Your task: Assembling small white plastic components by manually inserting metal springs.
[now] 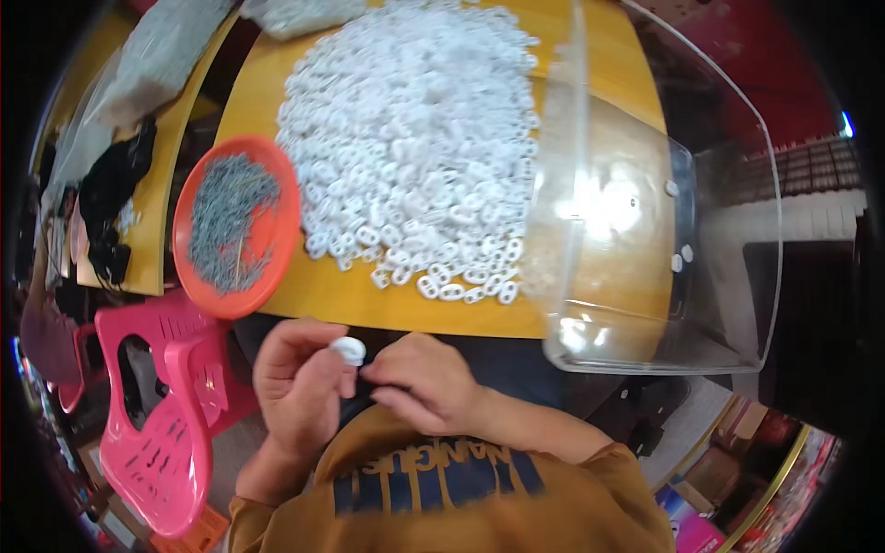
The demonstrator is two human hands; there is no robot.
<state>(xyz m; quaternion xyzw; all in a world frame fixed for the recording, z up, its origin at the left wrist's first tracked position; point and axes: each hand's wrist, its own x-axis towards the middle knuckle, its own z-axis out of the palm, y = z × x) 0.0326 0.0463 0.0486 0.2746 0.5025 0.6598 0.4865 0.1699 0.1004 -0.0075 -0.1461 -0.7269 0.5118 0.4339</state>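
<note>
- Piece of white plastic (348, 350) sits pinched between the thumb and fingers of your left hand (300, 382), in front of your body, just off the near edge of the yellow tabletop (369, 311)
- Your right hand (426, 382) is curled just beside that piece, fingertips drawn in toward it; I cannot tell whether they grip anything small
- Ahead of your hands, a broad heap of white two-hole plastic pieces (415, 138) covers the middle of the tabletop, with loose ones scattered along its near side
- To your left, an orange-red bowl (283, 240) holds thin grey screw-like parts (221, 221), its right side close to the heap
- To your right stands a clear plastic bin (636, 346); a few white pieces show inside it or through its wall
- Beyond your left forearm is a pink plastic chair (166, 461), below the bowl in this view
</note>
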